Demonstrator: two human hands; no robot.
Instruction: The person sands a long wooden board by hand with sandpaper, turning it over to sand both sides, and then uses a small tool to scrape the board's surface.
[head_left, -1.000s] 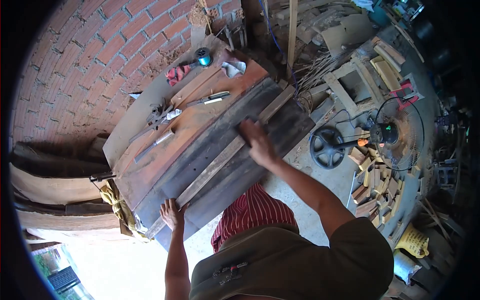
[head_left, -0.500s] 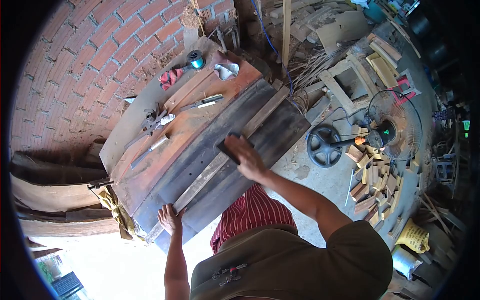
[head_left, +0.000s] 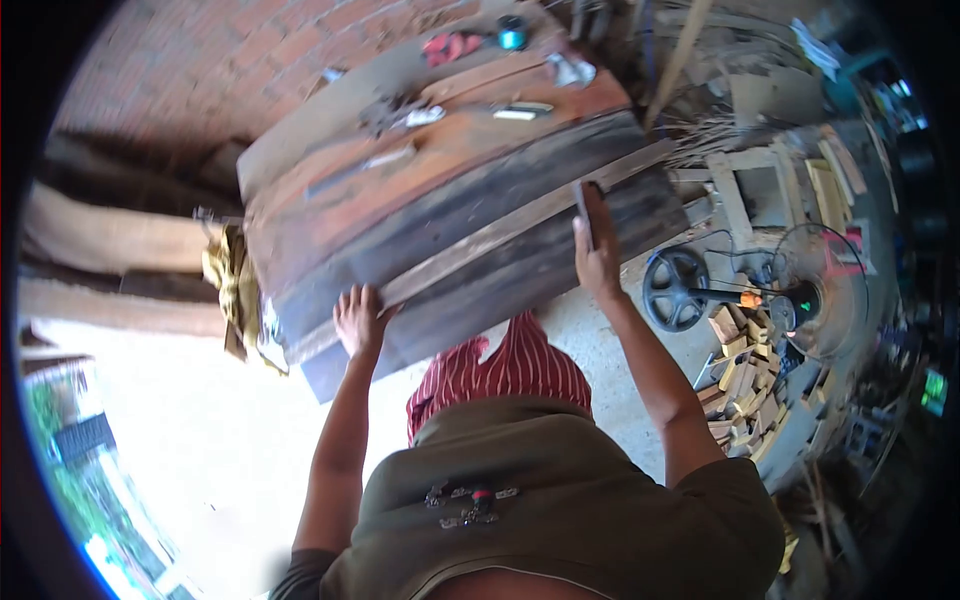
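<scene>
A long narrow wooden strip (head_left: 480, 240) lies slantwise across a dark-stained board on the workbench (head_left: 440, 190). My left hand (head_left: 358, 320) is at the strip's lower left end, its fingers across the wood and its thumb along the near edge. Further right, my right hand (head_left: 598, 262) grips a dark flat block (head_left: 584, 214) turned up on its edge. In this view the block overlaps the near side of the strip, toward its right end.
Behind the strip lie a long-bladed tool with a pale handle (head_left: 390, 156), a red cloth (head_left: 451, 47) and a spool of blue-green line (head_left: 512, 36). To the right stand a fan (head_left: 800, 300) with a round black base and a heap of wood offcuts (head_left: 745, 385).
My right hand has moved right along the strip and turned the block from lying flat to on edge. My left hand stays at the strip's left end. The camera view has shifted.
</scene>
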